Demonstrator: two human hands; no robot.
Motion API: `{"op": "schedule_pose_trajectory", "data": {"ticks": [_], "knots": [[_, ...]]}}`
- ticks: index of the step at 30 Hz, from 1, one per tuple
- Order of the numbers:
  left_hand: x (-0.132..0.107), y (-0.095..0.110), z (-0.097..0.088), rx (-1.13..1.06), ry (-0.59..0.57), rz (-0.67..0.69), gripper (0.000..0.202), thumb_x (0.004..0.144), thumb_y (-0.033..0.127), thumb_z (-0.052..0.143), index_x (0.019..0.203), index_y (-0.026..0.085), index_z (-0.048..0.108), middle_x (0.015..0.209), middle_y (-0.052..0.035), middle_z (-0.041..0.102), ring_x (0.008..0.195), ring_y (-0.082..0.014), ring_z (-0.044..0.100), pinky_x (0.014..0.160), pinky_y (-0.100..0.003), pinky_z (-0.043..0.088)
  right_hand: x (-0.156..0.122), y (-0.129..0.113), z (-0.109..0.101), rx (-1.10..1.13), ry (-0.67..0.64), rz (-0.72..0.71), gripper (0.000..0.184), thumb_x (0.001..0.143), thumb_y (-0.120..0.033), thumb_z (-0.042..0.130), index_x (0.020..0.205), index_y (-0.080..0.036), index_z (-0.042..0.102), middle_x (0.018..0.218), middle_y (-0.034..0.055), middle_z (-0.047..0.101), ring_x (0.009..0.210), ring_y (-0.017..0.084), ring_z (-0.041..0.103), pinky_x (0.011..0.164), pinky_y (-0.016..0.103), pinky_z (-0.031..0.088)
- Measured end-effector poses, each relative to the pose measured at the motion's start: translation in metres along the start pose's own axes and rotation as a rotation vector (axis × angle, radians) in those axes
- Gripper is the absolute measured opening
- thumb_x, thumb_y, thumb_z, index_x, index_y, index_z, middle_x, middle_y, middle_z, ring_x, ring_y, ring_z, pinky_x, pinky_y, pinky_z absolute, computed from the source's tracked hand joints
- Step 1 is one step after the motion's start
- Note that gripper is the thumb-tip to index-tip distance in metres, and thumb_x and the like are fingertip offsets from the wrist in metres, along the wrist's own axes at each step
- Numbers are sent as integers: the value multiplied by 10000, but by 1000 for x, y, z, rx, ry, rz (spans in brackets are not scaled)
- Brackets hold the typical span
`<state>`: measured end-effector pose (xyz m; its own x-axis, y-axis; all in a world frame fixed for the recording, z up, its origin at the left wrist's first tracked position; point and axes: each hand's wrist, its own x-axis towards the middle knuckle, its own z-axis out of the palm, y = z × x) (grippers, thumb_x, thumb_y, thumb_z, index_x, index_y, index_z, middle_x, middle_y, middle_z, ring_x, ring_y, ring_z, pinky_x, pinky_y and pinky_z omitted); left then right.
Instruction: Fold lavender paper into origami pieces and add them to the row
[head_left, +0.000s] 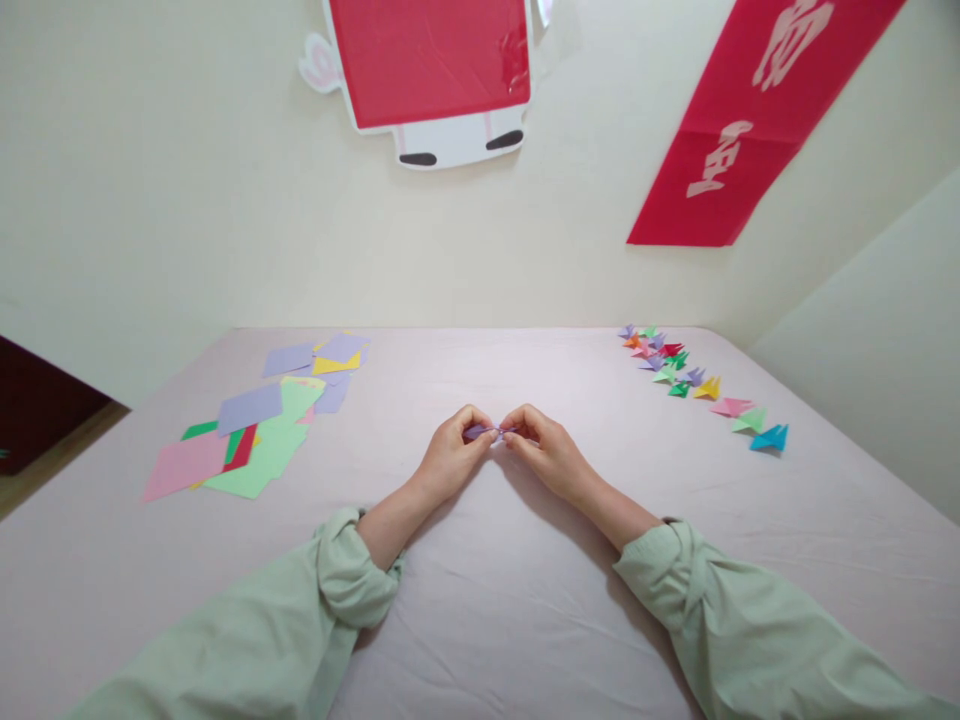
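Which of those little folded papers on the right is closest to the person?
The blue folded paper, at the near end; all the others lie farther back, and none is blue.

- Purple paper (475,432): small, slim in outline; mostly covered by fingers, fold detail too small to tell.
- State: pinched between thumb and fingers of both left hand (456,448) and right hand (544,450).
- Pose: roughly crosswise, bridging the narrow gap between the fingertips.
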<state>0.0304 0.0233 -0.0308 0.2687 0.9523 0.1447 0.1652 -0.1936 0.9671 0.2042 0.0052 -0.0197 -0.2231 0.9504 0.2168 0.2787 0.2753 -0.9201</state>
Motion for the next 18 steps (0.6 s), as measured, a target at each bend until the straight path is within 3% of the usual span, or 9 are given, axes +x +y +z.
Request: {"op": "schedule_pose_trajectory", "data": {"ticks": [6, 18], "knots": [[1, -3, 1, -60, 31, -13, 120, 790, 278, 640, 814, 170, 596, 829, -19, 651, 803, -151, 598, 752, -260, 453, 0, 3, 2, 50, 42, 31, 68, 837, -259, 539, 857, -198, 562, 761, -7, 618, 707, 154, 608, 668, 286, 461], [-3, 5, 8, -40, 108, -30, 100, 793, 255, 621, 766, 176, 565, 765, 1, 635, 750, -140, 594, 706, -250, 449, -1, -2, 7, -36, 151, 43, 82, 842, -261, 530, 792, -199, 547, 708, -13, 602, 661, 149, 585, 637, 276, 437]]}}
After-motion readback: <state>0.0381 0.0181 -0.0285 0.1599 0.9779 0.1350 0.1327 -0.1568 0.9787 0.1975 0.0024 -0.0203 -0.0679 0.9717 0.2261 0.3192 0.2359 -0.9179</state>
